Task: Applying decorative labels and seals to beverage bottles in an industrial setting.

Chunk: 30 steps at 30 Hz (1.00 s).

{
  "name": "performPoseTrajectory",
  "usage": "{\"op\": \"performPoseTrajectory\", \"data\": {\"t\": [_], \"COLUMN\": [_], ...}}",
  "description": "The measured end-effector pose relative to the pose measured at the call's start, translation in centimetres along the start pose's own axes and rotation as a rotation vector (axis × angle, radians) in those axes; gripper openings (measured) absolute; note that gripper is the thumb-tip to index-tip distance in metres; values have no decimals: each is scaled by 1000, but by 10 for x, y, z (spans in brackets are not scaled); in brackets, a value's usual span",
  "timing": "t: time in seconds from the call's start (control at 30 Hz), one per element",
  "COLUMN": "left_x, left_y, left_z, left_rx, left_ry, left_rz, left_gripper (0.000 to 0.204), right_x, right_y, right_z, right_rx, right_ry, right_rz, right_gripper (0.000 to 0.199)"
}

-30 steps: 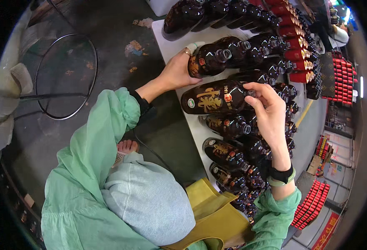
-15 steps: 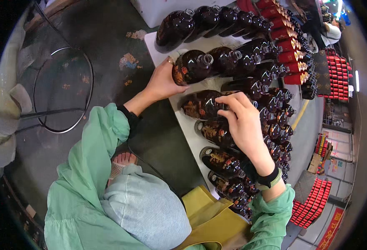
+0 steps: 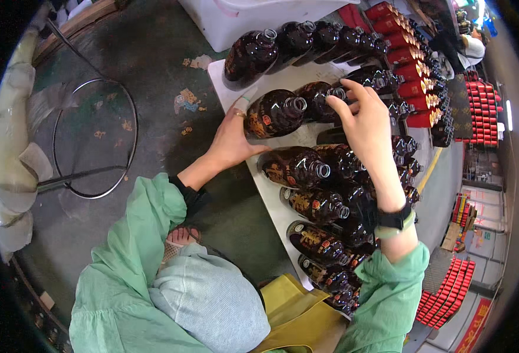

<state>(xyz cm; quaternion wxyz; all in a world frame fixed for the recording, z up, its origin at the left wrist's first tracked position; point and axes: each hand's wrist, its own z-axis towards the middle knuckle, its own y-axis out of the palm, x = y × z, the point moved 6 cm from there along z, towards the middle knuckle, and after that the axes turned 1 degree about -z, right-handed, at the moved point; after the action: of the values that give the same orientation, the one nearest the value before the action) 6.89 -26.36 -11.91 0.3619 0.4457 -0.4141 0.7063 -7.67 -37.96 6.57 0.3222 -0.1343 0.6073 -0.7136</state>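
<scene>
Dark brown glass bottles with gold-and-red labels lie in rows on a white table [image 3: 271,197]. My left hand [image 3: 233,138] cups the base of one lying bottle [image 3: 274,113] at the table's left edge. My right hand [image 3: 362,117] reaches over the rows, its fingertips curled on the neck of the bottle behind it [image 3: 317,97]. A labelled bottle [image 3: 294,166] lies just below my hands, uncapped like the others. My right wrist wears a black watch [image 3: 395,219]. Both sleeves are light green.
Red boxes [image 3: 409,70] line the table's far side, with more red stacks [image 3: 448,288] on the floor at right. A white bin [image 3: 253,17] stands at the top. A metal ring stand [image 3: 94,138] sits on the floor at left. Yellow cloth [image 3: 294,312] lies by my lap.
The labelled bottle that both hands held a second ago now lies in its row. Both hands have moved up to the bottles in the row beyond it.
</scene>
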Motion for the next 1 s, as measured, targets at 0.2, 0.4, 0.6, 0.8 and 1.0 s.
{"op": "performPoseTrajectory", "data": {"t": [0.2, 0.4, 0.6, 0.8, 1.0], "left_x": [-8, -21, -21, -16, -17], "left_y": [-5, 0, 2, 2, 2], "left_z": [-19, -24, -20, -19, -19], "left_rx": [11, -45, -56, -35, -36], "left_ry": [41, -35, -31, 12, -24], "left_rz": [-55, 47, 50, -1, 23], "left_gripper": [108, 106, 104, 104, 101], "right_x": [15, 8, -2, 3, 7], "right_y": [24, 2, -16, -23, -22], "right_z": [22, 11, 4, 4, 4], "right_rx": [-45, -54, -23, -29, -14], "right_ry": [-85, -115, -214, -196, -203], "right_rz": [-30, 92, 111, 111, 102], "right_gripper": [24, 22, 27, 25, 24]}}
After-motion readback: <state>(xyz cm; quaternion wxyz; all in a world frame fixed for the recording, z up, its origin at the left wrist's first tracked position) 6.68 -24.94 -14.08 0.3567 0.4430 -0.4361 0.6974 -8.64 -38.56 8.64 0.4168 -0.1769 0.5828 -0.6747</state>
